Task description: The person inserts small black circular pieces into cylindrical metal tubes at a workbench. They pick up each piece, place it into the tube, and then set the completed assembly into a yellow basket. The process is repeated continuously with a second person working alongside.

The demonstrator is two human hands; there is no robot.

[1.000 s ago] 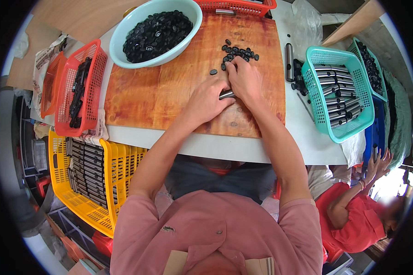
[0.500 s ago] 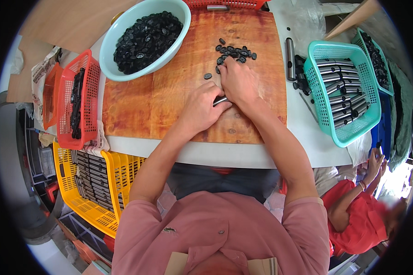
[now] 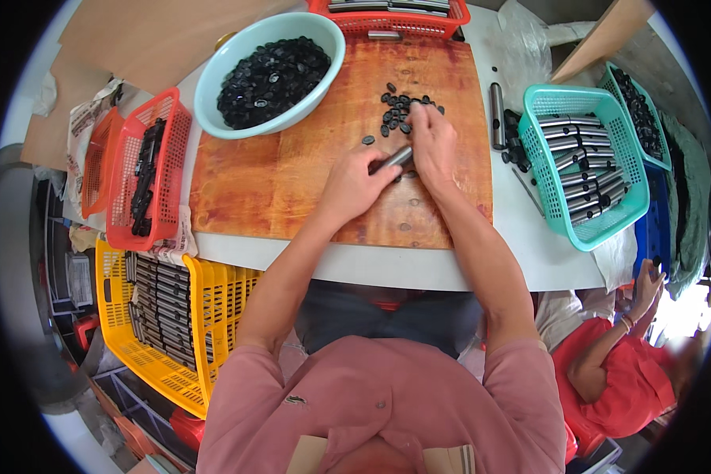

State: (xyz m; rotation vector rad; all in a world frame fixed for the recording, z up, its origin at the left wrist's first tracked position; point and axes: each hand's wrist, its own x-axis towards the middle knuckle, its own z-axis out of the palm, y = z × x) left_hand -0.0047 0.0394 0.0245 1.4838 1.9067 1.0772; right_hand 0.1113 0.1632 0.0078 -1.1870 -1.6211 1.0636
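Observation:
My left hand (image 3: 359,182) is closed around a short metal tube (image 3: 400,157), which slants up toward the right over the wooden board (image 3: 253,193). Beside the tube's far end is my right hand (image 3: 434,150), its fingers pressed together at the edge of a loose cluster of black oval caps (image 3: 388,116). Anything pinched in those fingertips is hidden from view. One cap (image 3: 368,140) lies apart from the cluster, just beyond my left hand.
A pale blue bowl (image 3: 312,109) of black caps stands far left on the board. Teal basket (image 3: 557,193) with metal tubes is right; red baskets (image 3: 166,197) (image 3: 458,14) stand left and at the back. A yellow crate (image 3: 200,324) sits lower left. A person in red (image 3: 616,379) works at right.
The tube shows more of its length and now points up toward my right hand. My right hand has shifted right, off the caps' near side. The whole view has shifted slightly.

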